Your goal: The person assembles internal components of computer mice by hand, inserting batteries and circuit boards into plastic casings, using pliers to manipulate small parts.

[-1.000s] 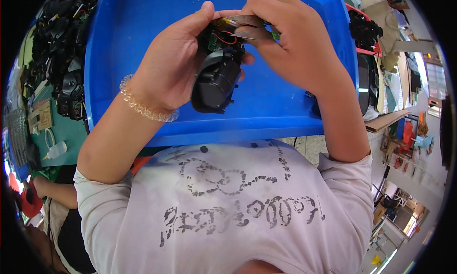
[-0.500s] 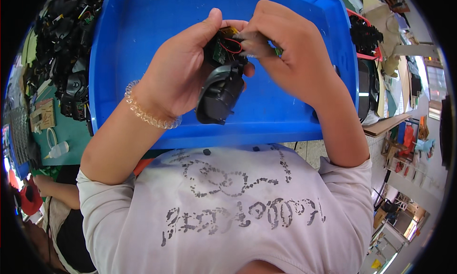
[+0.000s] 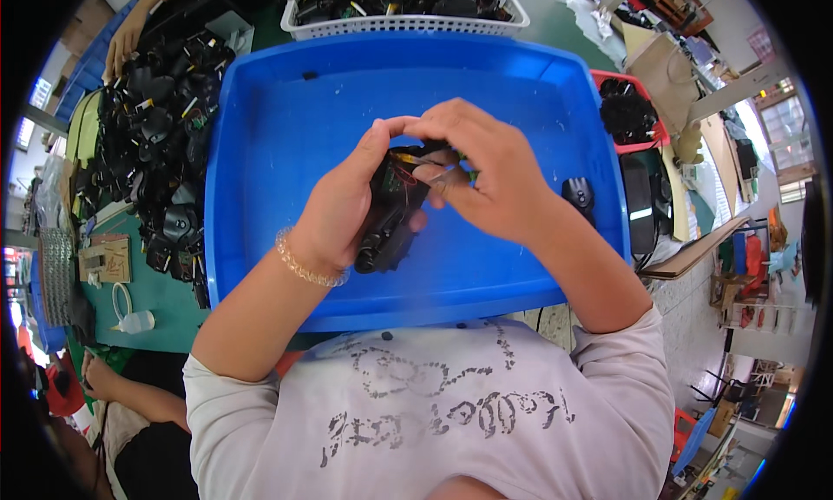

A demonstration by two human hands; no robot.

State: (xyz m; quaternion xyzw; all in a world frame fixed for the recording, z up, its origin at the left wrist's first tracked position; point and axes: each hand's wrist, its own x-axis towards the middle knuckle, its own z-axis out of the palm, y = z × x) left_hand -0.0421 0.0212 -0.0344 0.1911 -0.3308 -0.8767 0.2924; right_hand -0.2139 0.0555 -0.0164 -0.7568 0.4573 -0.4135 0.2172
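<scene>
Black plastic part (image 3: 386,222) gripped by left hand (image 3: 343,209); right hand (image 3: 486,174) pinches its top.

Blue tray (image 3: 286,153), black part (image 3: 386,226) showing red and yellow wires, gold bracelet (image 3: 305,266), white basket (image 3: 408,23), red bin (image 3: 652,135), green table (image 3: 165,300), white shirt (image 3: 434,413) bearing grey print

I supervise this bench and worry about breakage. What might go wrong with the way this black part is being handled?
The right hand pinches thin wires at the top of the black part, so a tug might tear them. The left hand grips it in the air over the blue tray; it may slip and drop.
</scene>
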